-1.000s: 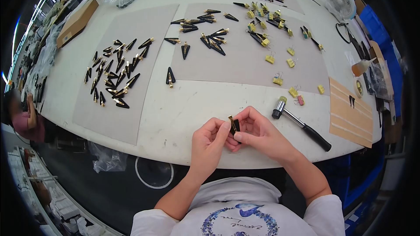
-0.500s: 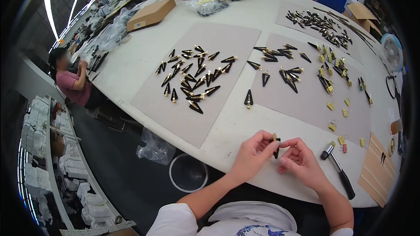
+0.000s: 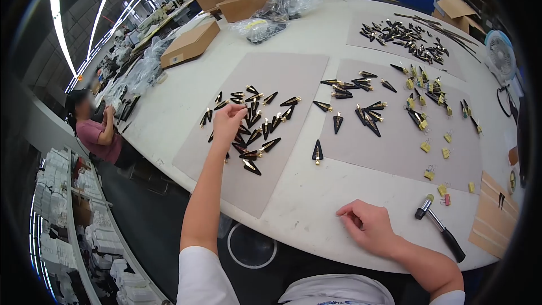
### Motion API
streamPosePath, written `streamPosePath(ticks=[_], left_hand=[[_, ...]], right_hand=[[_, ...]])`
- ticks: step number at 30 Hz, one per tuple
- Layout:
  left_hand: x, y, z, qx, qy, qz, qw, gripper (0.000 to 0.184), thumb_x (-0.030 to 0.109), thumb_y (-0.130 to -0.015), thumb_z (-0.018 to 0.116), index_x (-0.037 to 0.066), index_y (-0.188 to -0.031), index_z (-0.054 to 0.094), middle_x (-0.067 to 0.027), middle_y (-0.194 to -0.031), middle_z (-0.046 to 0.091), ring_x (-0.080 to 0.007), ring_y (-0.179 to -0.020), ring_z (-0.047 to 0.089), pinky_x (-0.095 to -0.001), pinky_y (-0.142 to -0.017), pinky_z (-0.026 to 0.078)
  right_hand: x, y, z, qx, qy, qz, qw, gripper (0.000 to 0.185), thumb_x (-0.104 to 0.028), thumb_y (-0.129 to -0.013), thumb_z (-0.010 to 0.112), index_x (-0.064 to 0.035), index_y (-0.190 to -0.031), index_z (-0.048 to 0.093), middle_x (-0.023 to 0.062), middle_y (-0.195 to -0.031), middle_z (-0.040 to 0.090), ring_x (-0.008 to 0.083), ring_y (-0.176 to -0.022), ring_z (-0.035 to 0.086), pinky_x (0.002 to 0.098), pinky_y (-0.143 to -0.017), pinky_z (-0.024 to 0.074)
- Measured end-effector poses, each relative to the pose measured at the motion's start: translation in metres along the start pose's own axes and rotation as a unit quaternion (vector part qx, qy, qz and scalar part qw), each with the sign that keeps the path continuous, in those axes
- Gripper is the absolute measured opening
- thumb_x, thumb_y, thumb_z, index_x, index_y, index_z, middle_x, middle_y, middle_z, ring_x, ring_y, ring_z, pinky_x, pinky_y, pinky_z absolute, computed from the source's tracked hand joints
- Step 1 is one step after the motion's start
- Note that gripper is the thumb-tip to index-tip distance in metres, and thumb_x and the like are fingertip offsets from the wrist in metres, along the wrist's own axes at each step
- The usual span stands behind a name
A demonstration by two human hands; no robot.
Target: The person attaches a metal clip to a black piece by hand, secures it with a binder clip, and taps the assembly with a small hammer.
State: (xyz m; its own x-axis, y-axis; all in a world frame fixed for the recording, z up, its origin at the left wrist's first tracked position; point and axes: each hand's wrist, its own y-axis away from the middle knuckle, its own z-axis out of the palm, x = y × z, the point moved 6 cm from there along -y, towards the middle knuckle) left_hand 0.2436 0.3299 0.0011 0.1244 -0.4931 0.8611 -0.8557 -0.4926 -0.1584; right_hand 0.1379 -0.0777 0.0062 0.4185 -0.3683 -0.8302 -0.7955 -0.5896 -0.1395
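Observation:
My left hand [image 3: 229, 123] is stretched out over the left grey sheet [image 3: 271, 68], among many black and gold hair clips [image 3: 253, 167]. Its fingertips are pinched together, and a small dark end of a hair clip [image 3: 247, 106] shows at them; most of it is hidden. Near the table's front edge rests my right hand [image 3: 370, 227], loosely curled, with a gap between thumb and forefinger and nothing seen in it. A single hair clip [image 3: 318, 152] lies on the bare table between the sheets. Right of my right hand lies a mallet [image 3: 439, 226] with a black handle.
More clips [image 3: 370, 118] lie on the middle sheet [image 3: 361, 149], several gripped by yellow binder clips [image 3: 425, 147]. A far pile of clips [image 3: 403, 39], cardboard boxes [image 3: 191, 44], a fan [image 3: 501, 55] and plastic bags [image 3: 259, 29] surround the work. Another person [image 3: 96, 130] sits at left.
My left hand has moved far forward and left with the hair clip, onto the left sheet. My right hand has drawn apart from it and dropped toward the table. The view has shifted slightly.

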Motion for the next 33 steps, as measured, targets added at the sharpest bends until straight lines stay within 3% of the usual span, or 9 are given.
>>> streamPosePath(ticks=[3,9,15,17,18,20,22,25,33], left_hand=[[0.01,-0.025,0.039,-0.028,-0.054,0.05,0.997,0.022,0.017,-0.086,0.068,-0.001,-0.098,0.07,-0.0007,-0.077,0.066,-0.006,-0.068,0.057,-0.0221,-0.06,0.045],[0.034,-0.02,0.058,0.022,-0.257,0.158,0.953,0.03,0.026,-0.081,0.071,0.006,-0.103,0.07,-0.0092,-0.085,0.071,-0.0245,-0.07,0.066,-0.0363,-0.068,0.052],[0.196,0.079,0.004,-0.122,-0.019,0.161,0.979,0.018,0.012,-0.093,0.059,-0.004,-0.087,0.065,-0.0021,-0.073,0.063,-0.0083,-0.065,0.054,-0.0241,-0.059,0.039],[0.265,0.153,-0.034,-0.26,0.14,0.374,0.879,0.025,0.004,-0.093,0.045,-0.004,-0.078,0.063,-0.002,-0.066,0.055,-0.0119,-0.065,0.049,-0.024,-0.061,0.037],[0.269,0.153,-0.02,-0.275,0.15,0.372,0.874,0.025,0.004,-0.093,0.045,-0.004,-0.078,0.063,-0.002,-0.066,0.055,-0.0119,-0.065,0.049,-0.024,-0.061,0.037],[0.183,0.198,-0.165,-0.34,0.179,0.374,0.844,0.025,0.006,-0.093,0.045,-0.004,-0.08,0.063,-0.0024,-0.068,0.055,-0.0123,-0.067,0.05,-0.0246,-0.062,0.037],[0.216,0.211,-0.063,-0.41,0.21,0.365,0.809,0.024,0.008,-0.094,0.045,-0.004,-0.082,0.063,-0.0028,-0.071,0.056,-0.0127,-0.068,0.05,-0.0253,-0.064,0.037],[0.176,0.191,-0.142,-0.477,0.249,0.361,0.762,0.024,0.011,-0.094,0.045,-0.003,-0.084,0.063,-0.0035,-0.074,0.056,-0.0133,-0.071,0.051,-0.0262,-0.066,0.038],[0.206,0.202,-0.079,-0.609,0.325,0.409,0.596,0.026,0.018,-0.095,0.046,-0.002,-0.091,0.062,-0.0052,-0.083,0.058,-0.015,-0.077,0.052,-0.0287,-0.071,0.039]], right_hand=[[0.005,0.001,0.0,-0.006,-0.016,0.01,1.0,0.008,-0.006,-0.086,0.065,-0.007,-0.094,0.065,0.0045,-0.072,0.063,0.0133,-0.055,0.057,0.0254,-0.052,0.0455],[0.014,0.001,-0.006,-0.019,-0.08,0.033,0.996,0.008,-0.008,-0.087,0.062,-0.006,-0.095,0.065,0.0057,-0.073,0.063,0.0148,-0.057,0.058,0.0267,-0.054,0.0455],[0.02,0.002,-0.005,-0.027,-0.105,0.021,0.994,0.011,-0.01,-0.088,0.061,-0.0065,-0.097,0.063,0.0065,-0.075,0.065,0.0189,-0.062,0.062,0.0299,-0.057,0.0476],[0.017,0.004,-0.006,-0.034,-0.101,-0.004,0.994,0.011,-0.011,-0.088,0.06,-0.0066,-0.097,0.062,0.0071,-0.075,0.065,0.0209,-0.063,0.062,0.0323,-0.057,0.0477],[0.02,0.003,-0.009,-0.024,-0.099,0.012,0.995,0.011,-0.011,-0.088,0.06,-0.0066,-0.097,0.062,0.0071,-0.075,0.065,0.0209,-0.063,0.062,0.0323,-0.057,0.0477],[0.018,0.006,-0.004,-0.05,-0.089,-0.006,0.995,0.009,-0.011,-0.087,0.059,-0.0065,-0.094,0.062,0.008,-0.075,0.065,0.0247,-0.063,0.062,0.0361,-0.058,0.0476],[0.021,0.007,-0.004,-0.015,-0.087,-0.014,0.996,0.008,-0.01,-0.086,0.058,-0.0063,-0.092,0.061,0.0084,-0.074,0.065,0.0264,-0.064,0.062,0.0377,-0.059,0.0476],[0.024,0.014,0.003,0.011,-0.07,-0.061,0.996,0.006,-0.01,-0.086,0.059,-0.0069,-0.091,0.06,0.0071,-0.075,0.064,0.0258,-0.065,0.062,0.0376,-0.06,0.0476],[0.022,0.022,0.005,0.051,-0.035,-0.124,0.99,0.004,-0.01,-0.086,0.06,-0.0067,-0.087,0.058,0.0063,-0.08,0.062,0.0252,-0.072,0.062,0.0377,-0.063,0.0484]])
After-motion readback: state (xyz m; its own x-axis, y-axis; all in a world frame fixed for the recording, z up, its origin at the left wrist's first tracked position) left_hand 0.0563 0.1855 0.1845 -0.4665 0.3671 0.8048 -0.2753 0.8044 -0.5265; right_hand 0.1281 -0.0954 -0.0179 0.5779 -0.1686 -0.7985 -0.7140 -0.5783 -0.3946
